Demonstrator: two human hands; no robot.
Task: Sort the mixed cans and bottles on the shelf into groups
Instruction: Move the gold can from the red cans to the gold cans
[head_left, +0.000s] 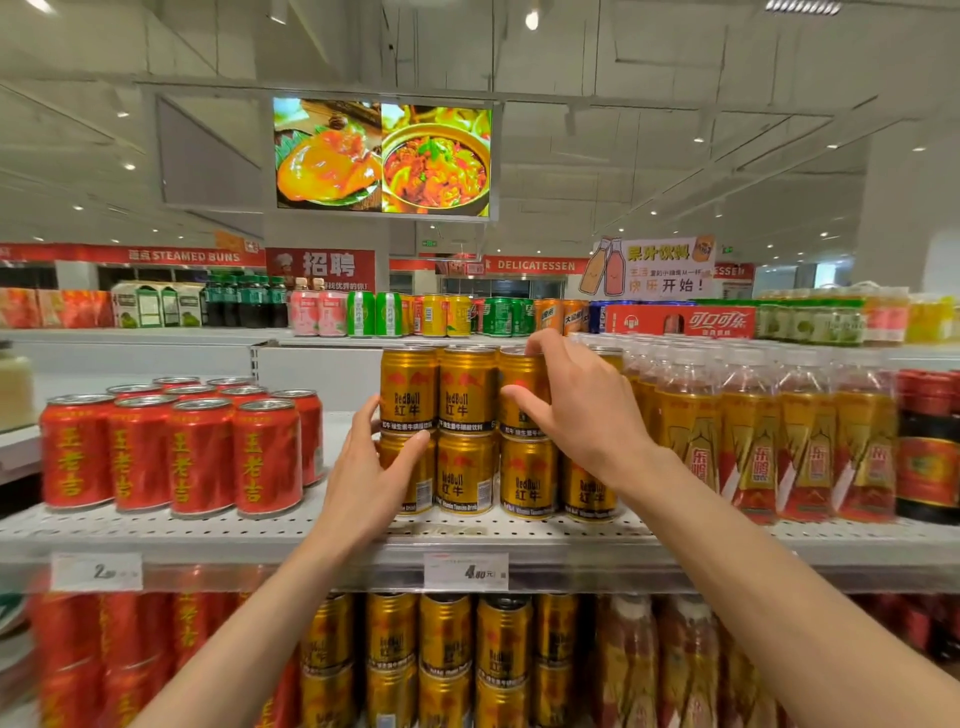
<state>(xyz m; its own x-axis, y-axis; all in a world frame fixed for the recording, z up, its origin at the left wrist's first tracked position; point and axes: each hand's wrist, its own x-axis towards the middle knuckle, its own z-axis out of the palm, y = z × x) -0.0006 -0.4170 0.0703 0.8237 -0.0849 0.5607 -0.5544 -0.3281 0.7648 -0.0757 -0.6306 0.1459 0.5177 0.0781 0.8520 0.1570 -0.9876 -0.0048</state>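
Gold Red Bull cans (466, 431) stand two high in the middle of the white shelf (311, 525). My right hand (576, 405) grips an upper-row gold can (519, 379), thumb on its front and fingers over its top rim. My left hand (376, 467) lies against the left end of the stack, fingers curved round the lower-left gold can (421, 486) with fingertips at the seam between the rows. Red herbal-tea cans (176, 447) form a group to the left. Yellow-labelled bottles (753, 436) stand to the right.
Dark red-capped bottles (927, 447) sit at the far right. A bare gap of shelf separates the red cans from the gold stack. The lower shelf holds more red cans, gold cans (447, 660) and bottles. Price tags (466, 571) hang on the shelf edge.
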